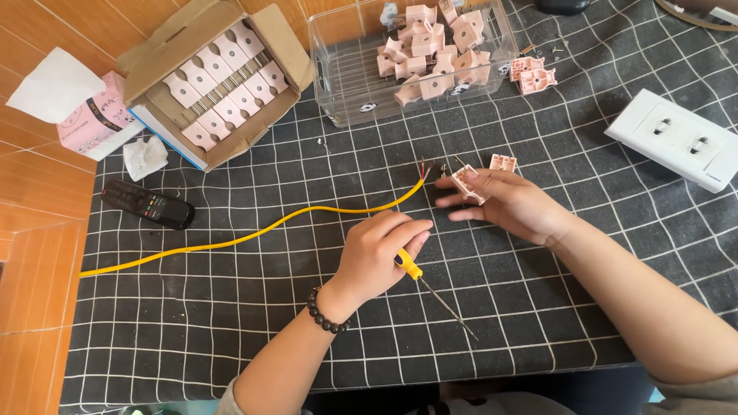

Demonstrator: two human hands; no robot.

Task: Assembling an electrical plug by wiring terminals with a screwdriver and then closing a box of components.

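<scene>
My left hand [378,250] grips a screwdriver with a yellow handle [410,265]; its thin metal shaft [450,309] points toward me and to the right. My right hand [509,206] holds a small pink plastic part [467,183] at its fingertips, just right of the bare wire ends of a yellow cable [254,236]. The cable runs left across the dark grid-patterned mat [231,323]. Another pink part [503,162] lies just beyond my right hand. A dark bead bracelet [327,317] is on my left wrist.
A cardboard box [211,81] of pink parts sits at the back left, a clear plastic bin [415,58] with several pink parts behind centre. A white double socket plate [676,138] lies right, a black remote [147,204] left, beside a tissue box [88,115].
</scene>
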